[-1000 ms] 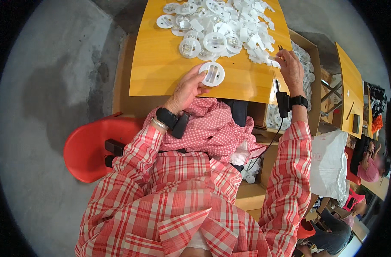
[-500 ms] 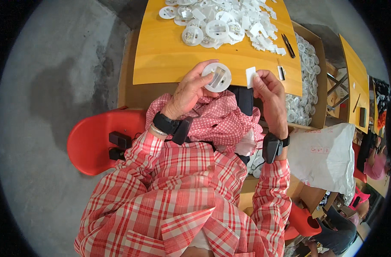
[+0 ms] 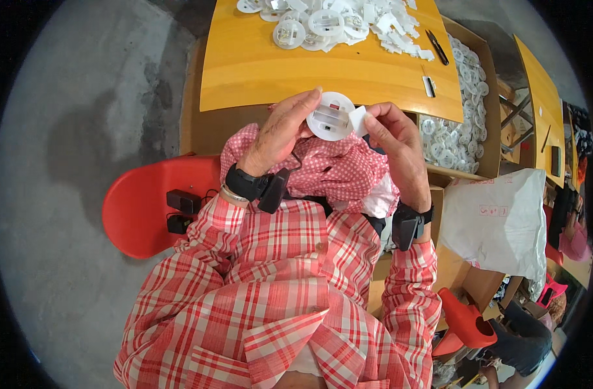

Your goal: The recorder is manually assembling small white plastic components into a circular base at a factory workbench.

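So we've got both hands up in front of us, just off the near edge of the orange tabletop (image 3: 257, 71). Our left hand (image 3: 280, 133) is curled around a round white plastic disc (image 3: 331, 117), fingers along its 9 o'clock rim and fingertips reaching up over the top edge, so it's closed on the disc and tilting its face toward us. The disc has a rectangular recess in the middle with a tiny red spot near 12 o'clock. Our right hand (image 3: 394, 139) is pinched shut on a small white plastic piece (image 3: 358, 120), thumb and forefinger squeezing it right against the disc's 3 o'clock edge, touching or as good as. Under both hands there's a red checked cloth (image 3: 335, 172) bunched in our lap. Up at 12 o'clock on the tabletop sits a heap of white parts (image 3: 335, 19), discs and small bits mixed. At 2 o'clock a cardboard box (image 3: 455, 123) holds more white discs, and a black pen (image 3: 437, 47) lies near the tabletop's right edge.
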Motion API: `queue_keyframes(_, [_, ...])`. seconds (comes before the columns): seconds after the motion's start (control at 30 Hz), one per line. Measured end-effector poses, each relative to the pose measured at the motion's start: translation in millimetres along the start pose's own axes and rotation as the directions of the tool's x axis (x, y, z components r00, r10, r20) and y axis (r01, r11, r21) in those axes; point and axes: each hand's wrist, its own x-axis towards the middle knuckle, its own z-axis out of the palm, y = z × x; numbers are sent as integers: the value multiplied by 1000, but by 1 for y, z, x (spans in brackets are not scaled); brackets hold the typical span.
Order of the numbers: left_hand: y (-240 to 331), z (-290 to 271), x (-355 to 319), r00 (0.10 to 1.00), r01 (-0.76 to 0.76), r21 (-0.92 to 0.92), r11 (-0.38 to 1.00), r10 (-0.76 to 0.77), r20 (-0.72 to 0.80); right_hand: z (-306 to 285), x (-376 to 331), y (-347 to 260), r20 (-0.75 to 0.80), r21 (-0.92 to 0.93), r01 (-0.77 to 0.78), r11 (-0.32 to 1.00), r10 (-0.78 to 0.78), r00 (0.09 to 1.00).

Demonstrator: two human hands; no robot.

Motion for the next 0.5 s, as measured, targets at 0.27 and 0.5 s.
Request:
queue_keyframes(0.27, [7, 11, -6, 979, -133, 202, 970, 97, 179, 7, -5, 1, -35, -149, 64, 987, -70, 997])
queue_keyframes(0.5, [10, 25, -26, 955, -23, -101, 995, 52, 294, 20, -23, 3, -109, -78, 290, 954, -297, 949])
